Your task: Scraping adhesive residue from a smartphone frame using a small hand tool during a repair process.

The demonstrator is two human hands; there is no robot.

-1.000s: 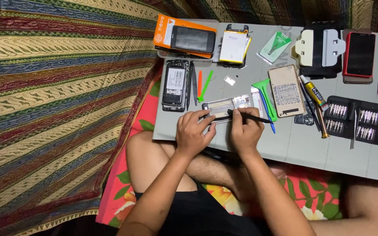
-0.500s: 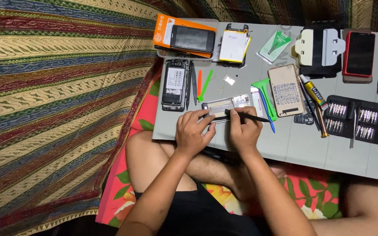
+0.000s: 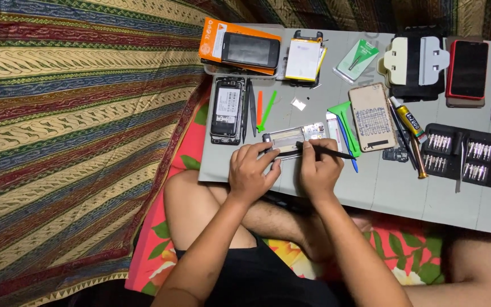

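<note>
An opened phone body (image 3: 294,137) with exposed parts lies on the grey board (image 3: 393,187) in front of me. My left hand (image 3: 251,171) rests on its near left end, fingers pressing it down. My right hand (image 3: 318,170) grips a thin black tool (image 3: 328,152) that lies across the phone's right part, its tip near the phone's middle.
Another opened phone (image 3: 227,109) lies to the left, with orange and green pry sticks (image 3: 263,109) beside it. An orange box with a phone on it (image 3: 240,48), a battery (image 3: 303,58), a gold back cover (image 3: 372,116), a glue tube (image 3: 408,118), a screwdriver bit case (image 3: 468,157) and more phones (image 3: 467,69) fill the board. Striped cloth lies left.
My right hand has shifted slightly left along the phone with the black tool. The left hand stays on the phone's end.
</note>
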